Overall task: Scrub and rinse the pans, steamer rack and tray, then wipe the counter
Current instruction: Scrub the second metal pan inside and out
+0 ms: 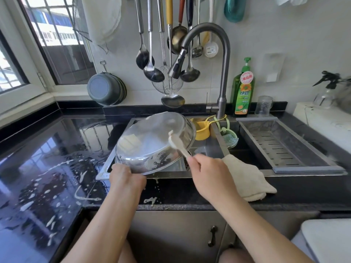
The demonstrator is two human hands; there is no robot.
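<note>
The stainless-steel pan (152,143) is tipped up on edge over the left basin of the sink (103,168), its underside turned toward the camera and streaked with suds. The left hand (126,177) grips the near rim, fingers curled under and out of sight. The right hand (207,171) is closed around the pale handle of a scrubbing brush (175,142), whose head presses on the pan's upper right side.

The pan looks thin and stiff — probably light, so weight is no trouble, but the wet, soapy metal will likely be slippery and could twist under the brush's push. The rim is the sensible place to hold, where a lip gives the fingers something to catch; a grip low on the near edge, opposite the brush, should resist the scrubbing force best. It won't break if it slips, though it may clatter into the basin.

Soapy splashes lie on the black counter (47,168) to the left — a beige cloth (245,177) is draped over the sink's front edge, just right of the right hand.
</note>
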